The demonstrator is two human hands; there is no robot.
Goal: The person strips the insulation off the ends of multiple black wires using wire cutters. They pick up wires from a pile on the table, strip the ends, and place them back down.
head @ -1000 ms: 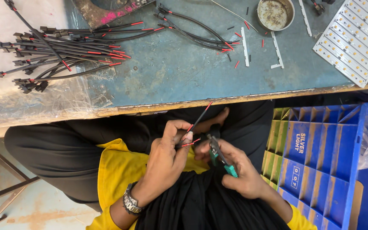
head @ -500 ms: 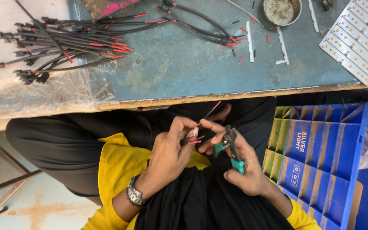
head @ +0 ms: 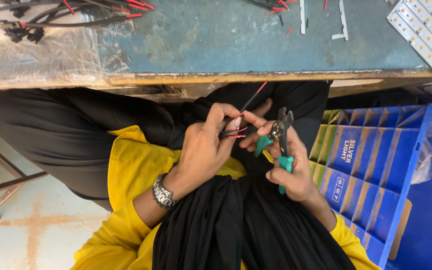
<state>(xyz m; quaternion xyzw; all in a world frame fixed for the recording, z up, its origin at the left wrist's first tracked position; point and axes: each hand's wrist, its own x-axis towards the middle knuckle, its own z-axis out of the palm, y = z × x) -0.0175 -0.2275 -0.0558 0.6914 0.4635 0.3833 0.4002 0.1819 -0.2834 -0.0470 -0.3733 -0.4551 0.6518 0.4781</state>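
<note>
A: Worn blue bench [head: 236, 40], more cut leads [head: 66, 15] lying on it. Status?
B: Stripping stage, by my reading. Left hand [head: 203, 147] pinches red-tipped wires [head: 236, 131] over the lap; right hand [head: 288, 167] closed round green-handled pliers [head: 278, 142], just beside them. Next calls for seating one wire end squarely between the blades

Dull grey metal jaws and smooth green plastic grips on the wire stripper [head: 280, 145]. Matt red and black plastic insulation on the wires [head: 236, 129]. Shiny steel links on the wristwatch [head: 163, 193]. Worn, scuffed blue paint on the workbench [head: 236, 45], bare wood along its edge. Glossy moulded blue plastic crate [head: 376, 165]. Soft matt black cloth [head: 236, 230] over the lap.
</note>
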